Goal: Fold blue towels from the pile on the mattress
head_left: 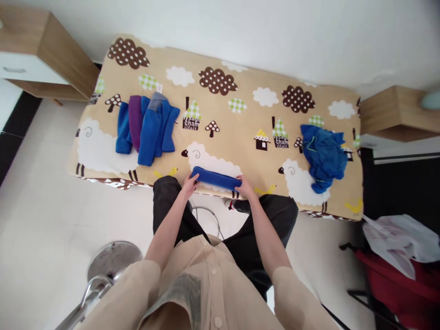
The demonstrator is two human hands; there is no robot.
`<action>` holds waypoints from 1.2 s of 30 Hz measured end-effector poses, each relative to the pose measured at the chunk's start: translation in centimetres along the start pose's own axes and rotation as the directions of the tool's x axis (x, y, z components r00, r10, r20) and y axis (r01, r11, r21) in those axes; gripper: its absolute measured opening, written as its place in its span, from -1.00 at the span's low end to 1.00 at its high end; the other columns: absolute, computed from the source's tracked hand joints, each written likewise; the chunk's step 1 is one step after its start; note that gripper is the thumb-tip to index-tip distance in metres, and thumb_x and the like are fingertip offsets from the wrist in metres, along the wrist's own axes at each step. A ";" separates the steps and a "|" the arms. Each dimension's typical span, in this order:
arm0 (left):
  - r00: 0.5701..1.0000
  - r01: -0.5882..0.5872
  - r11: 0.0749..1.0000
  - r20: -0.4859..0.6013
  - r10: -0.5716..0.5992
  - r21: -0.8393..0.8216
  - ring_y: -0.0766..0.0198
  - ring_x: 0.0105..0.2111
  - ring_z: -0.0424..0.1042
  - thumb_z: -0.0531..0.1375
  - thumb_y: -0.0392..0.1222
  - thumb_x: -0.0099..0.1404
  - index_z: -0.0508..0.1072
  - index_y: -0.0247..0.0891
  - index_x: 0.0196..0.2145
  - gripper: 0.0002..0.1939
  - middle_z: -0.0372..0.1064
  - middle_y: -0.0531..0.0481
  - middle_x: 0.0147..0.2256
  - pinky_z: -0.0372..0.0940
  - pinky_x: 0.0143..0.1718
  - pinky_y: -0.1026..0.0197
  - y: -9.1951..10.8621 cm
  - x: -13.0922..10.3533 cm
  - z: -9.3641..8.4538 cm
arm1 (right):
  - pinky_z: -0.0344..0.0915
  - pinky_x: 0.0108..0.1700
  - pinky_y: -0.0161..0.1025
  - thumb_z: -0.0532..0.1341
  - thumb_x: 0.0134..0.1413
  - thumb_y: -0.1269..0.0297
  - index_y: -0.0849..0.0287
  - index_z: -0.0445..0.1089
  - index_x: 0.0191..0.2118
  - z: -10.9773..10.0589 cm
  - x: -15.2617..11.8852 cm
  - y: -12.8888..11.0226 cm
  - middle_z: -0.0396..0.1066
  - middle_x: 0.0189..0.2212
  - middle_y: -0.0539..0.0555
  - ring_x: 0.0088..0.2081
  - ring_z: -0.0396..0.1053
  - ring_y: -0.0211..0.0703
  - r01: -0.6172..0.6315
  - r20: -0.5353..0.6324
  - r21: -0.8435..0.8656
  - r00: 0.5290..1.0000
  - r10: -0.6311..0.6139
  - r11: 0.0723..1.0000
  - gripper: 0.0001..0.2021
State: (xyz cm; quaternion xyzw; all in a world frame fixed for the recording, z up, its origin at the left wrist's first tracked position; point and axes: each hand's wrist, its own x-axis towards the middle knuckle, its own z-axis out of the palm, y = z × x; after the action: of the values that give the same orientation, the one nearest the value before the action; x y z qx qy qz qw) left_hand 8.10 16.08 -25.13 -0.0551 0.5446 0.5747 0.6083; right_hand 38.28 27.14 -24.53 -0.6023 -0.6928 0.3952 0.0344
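Note:
A blue cloth (216, 178), folded into a long narrow strip, lies at the front edge of the bed over a printed sheep. My left hand (189, 184) grips its left end, and my right hand (245, 187) has hold of the right end. Up and to the left, several folded cloths (150, 130) in blue, with one purple and one grey part, lie side by side and overlap. Far to the right sits a crumpled heap of blue cloth (323, 155) with a thin light-green line on it.
The bed (237, 128) has a beige cover printed with sheep, clouds and houses, and stands against a white wall. Wooden cabinets (65, 50) flank it on both sides. A metal stool base (113, 260) is on the floor at left; a plastic bag (400, 238) rests on something red at right.

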 end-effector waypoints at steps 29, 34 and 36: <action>0.668 -0.732 0.599 0.517 0.536 0.324 0.07 -0.13 0.56 0.46 0.02 0.09 0.59 -0.29 -0.07 -0.49 0.59 -0.14 -0.13 0.46 -0.01 0.04 19.4 -8.8 0.5 | 0.43 0.02 -0.04 0.38 -0.17 0.12 0.14 0.43 -0.14 13.1 -1.1 -21.9 0.59 -0.18 0.13 -0.14 0.52 0.06 0.301 -0.113 0.274 0.953 -0.280 0.913 -0.59; 0.592 -0.806 0.438 0.564 0.575 0.399 0.07 -0.06 0.54 0.43 0.00 0.14 0.58 -0.31 -0.04 -0.52 0.58 -0.13 -0.11 0.43 0.07 0.04 23.7 -8.8 -1.0 | 0.42 0.11 0.10 0.47 -0.21 0.10 0.11 0.39 -0.02 15.3 1.2 -27.1 0.57 -0.13 0.10 -0.07 0.53 0.08 0.369 -0.121 0.412 0.928 -0.352 0.833 -0.43; 0.580 -0.814 0.396 0.572 0.580 0.424 0.07 -0.03 0.53 0.42 0.00 0.15 0.57 -0.30 -0.03 -0.52 0.57 -0.12 -0.10 0.41 0.10 0.05 25.0 -8.5 -1.8 | 0.40 0.15 0.13 0.49 -0.20 0.12 0.11 0.37 0.02 16.2 2.2 -28.6 0.55 -0.08 0.11 -0.01 0.52 0.07 0.391 -0.122 0.465 0.917 -0.380 0.794 -0.39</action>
State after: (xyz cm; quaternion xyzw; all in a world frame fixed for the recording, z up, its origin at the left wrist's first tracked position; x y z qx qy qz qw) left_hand -9.81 17.74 -5.76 0.4950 0.5660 0.5497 0.3639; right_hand 6.13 21.88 -19.78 -0.4253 -0.6805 0.5322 0.2698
